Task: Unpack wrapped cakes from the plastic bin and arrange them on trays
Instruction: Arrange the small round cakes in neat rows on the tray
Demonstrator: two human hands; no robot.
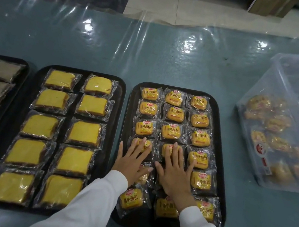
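Fingers of both hands are spread wide and flat, gripping nothing: the left hand (132, 160) presses on small wrapped cakes in the left column of the right-hand tray (224, 146), and the right hand (174, 170) lies over those in the middle column, thumbs nearly meeting. That tray holds small yellow cakes (201, 137) in three columns; the far rows sit square, while the packets under and just below the palms lie crooked and overlap. Beside it, the middle tray (117, 107) carries ten larger yellow slices (85, 134) in two tidy columns, and a third tray (21, 78) of darker slices runs off the left edge. The clear plastic bin (274, 123) stands well to the right, with more wrapped cakes inside, so unpacking looks unfinished. The risk, as I judge it, is that pressing down to square the rows squashes soft cake, or that slippery wrappers slide and nudge the neat neighbours out of line.
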